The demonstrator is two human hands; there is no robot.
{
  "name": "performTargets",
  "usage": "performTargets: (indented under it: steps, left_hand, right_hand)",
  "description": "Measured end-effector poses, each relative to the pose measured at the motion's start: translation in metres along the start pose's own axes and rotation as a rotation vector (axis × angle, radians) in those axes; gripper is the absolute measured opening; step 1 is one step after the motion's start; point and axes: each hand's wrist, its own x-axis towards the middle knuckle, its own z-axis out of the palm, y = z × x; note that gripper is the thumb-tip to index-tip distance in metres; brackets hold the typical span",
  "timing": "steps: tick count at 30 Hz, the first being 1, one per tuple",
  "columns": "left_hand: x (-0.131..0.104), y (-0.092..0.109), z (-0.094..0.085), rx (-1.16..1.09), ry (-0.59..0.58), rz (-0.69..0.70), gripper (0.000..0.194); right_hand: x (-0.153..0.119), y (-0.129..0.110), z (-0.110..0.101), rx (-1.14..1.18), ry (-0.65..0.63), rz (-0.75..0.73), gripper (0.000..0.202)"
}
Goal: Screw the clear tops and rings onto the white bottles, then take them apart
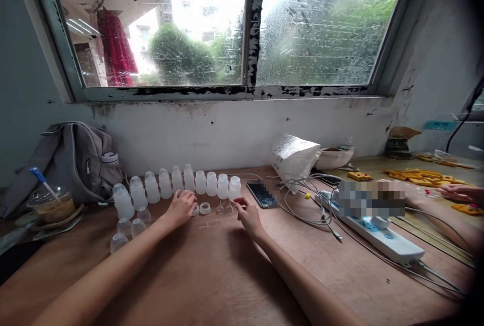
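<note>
From where I stand, the left hand (pixel 182 207) curls loosely just beside a round white plastic ring (pixel 204 212); the right hand (pixel 248 216) narrows its fingers near small clear looped pieces (pixel 220 211). Whether either grips anything, I can't tell. Frosted white plastic bottles (pixel 200 183) stand just beyond both, so low, light fingertips seem wisest.

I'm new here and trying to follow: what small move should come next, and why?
Perhaps the left hand should pick up the white ring on its right: it lies loose beside that hand, and the bottles behind it lack the clear domes their neighbours wear.
</note>
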Motion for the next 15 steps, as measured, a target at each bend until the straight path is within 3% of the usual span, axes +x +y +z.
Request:
performTargets:
  steps: [5, 15]
  left_hand:
    - [-0.027, 0.007, 0.017, -0.024, -0.009, 0.071, 0.018]
    - [-0.052, 0.047, 0.007, -0.255, 0.149, 0.051, 0.019]
  right_hand:
    - [0.001, 0.012, 0.001, -0.275, -0.057, -0.117, 0.018]
    - [0.004, 0.029, 0.010, -0.504, -0.174, -0.062, 0.026]
